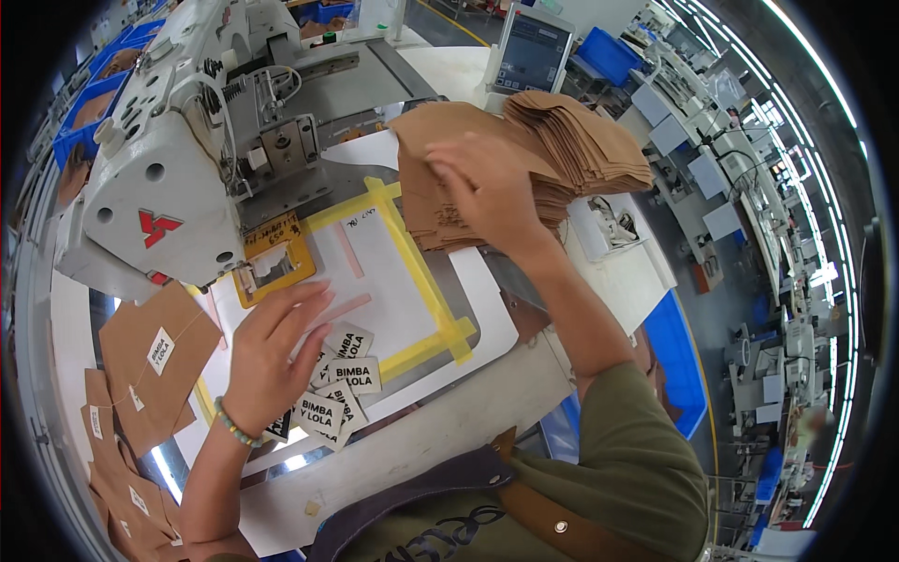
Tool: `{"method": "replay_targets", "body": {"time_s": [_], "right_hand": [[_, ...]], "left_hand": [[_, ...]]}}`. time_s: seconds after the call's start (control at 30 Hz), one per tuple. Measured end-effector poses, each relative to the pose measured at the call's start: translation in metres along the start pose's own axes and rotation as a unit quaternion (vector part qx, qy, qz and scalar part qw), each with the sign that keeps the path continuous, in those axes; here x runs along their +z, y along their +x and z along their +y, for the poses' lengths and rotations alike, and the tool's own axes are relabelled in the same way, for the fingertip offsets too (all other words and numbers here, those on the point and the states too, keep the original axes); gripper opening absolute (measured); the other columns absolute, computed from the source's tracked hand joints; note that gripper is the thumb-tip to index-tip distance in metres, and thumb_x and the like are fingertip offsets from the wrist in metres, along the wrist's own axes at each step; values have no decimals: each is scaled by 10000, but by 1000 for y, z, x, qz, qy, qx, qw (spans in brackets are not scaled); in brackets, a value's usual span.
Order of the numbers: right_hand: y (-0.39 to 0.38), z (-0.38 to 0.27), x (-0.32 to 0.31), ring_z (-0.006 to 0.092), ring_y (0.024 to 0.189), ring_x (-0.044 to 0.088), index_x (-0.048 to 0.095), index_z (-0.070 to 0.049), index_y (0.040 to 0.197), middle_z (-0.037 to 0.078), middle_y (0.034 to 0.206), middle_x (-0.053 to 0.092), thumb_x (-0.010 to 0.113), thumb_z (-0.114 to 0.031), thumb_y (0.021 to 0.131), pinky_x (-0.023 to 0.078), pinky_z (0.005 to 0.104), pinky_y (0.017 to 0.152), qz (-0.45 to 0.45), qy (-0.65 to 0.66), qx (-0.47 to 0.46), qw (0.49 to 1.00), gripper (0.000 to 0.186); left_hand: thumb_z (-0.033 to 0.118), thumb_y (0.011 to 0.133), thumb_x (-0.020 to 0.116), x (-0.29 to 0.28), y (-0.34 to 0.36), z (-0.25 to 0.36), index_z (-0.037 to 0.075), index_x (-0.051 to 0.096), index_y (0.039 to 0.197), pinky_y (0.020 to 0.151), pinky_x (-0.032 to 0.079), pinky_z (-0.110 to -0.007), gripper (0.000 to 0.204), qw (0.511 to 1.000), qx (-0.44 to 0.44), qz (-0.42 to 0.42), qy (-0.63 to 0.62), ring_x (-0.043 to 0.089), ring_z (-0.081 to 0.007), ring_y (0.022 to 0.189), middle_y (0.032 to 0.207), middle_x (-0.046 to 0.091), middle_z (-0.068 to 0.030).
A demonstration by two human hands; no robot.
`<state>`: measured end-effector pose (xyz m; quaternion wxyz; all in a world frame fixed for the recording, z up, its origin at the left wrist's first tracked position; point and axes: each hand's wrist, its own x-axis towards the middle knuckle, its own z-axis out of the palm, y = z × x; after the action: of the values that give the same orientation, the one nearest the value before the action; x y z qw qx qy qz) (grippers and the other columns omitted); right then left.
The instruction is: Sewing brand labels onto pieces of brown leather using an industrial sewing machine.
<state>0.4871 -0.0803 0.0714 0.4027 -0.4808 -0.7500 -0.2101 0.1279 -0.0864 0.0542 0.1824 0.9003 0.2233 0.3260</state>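
My left hand [277, 348] hovers at the lower left of the white sewing template [393, 258] framed with yellow tape, fingers apart and empty, beside a loose pile of white printed labels [352, 375]. My right hand [485, 192] reaches onto a stack of brown fabric panels [421, 220], its fingers loosely bent over the top piece. Above my left hand, a yellow clamp plate [288, 242] sits under the head of a white sewing machine [154, 187]. At the left, brown pieces with white labels attached [131, 384] lie overlapping, joined by thread.
A second brown stack [595, 150] sits at the back right, below a control screen [529, 51]. A small white box [604, 234] and blue bins [684, 361] are to the right, others [80, 131] at the far left. Rows of machines [712, 178] fill the room beyond.
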Motion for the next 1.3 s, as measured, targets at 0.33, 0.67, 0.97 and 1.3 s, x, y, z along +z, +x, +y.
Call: {"method": "replay_targets", "body": {"time_s": [0.33, 0.67, 0.97, 1.3], "right_hand": [[-36, -70, 47, 203, 952, 667, 778, -143, 975, -7, 945, 678, 697, -164, 861, 533, 383, 805, -221, 89, -177, 955, 141], [-56, -83, 24, 316, 1532, 469, 595, -7, 1516, 150, 1585, 586, 619, -475, 1080, 289, 539, 1301, -350, -19, -45, 935, 640], [-46, -104, 54, 328, 1639, 302, 513, 24, 1581, 150, 1711, 444, 573, -482, 1104, 178, 576, 1351, -365, 63, -66, 926, 698], [-58, -95, 38, 312, 1642, 301, 535, -40, 1580, 75, 1722, 441, 603, -436, 1088, 170, 599, 1343, -392, 91, -47, 914, 635]], "left_hand": [[55, 929, 697, 61, 29, -16, 24, 566, 1505, 880, 576, -477, 592, 995, -77, -31, 61, 687, -386, 1021, 1133, 679, -183], [67, 805, 699, 22, -14, -45, 52, 664, 962, 800, 591, -385, 161, 976, 51, -42, 205, 674, -263, 914, 942, 625, -79], [11, 812, 717, -32, -74, -60, 39, 749, 1080, 829, 607, -369, 271, 938, -4, -77, 337, 700, -239, 975, 1099, 734, -51], [24, 984, 663, -32, -99, -36, 62, 656, 1464, 1172, 458, -481, 482, 957, -123, -88, 245, 501, -358, 1515, 1586, 613, -74]]}}
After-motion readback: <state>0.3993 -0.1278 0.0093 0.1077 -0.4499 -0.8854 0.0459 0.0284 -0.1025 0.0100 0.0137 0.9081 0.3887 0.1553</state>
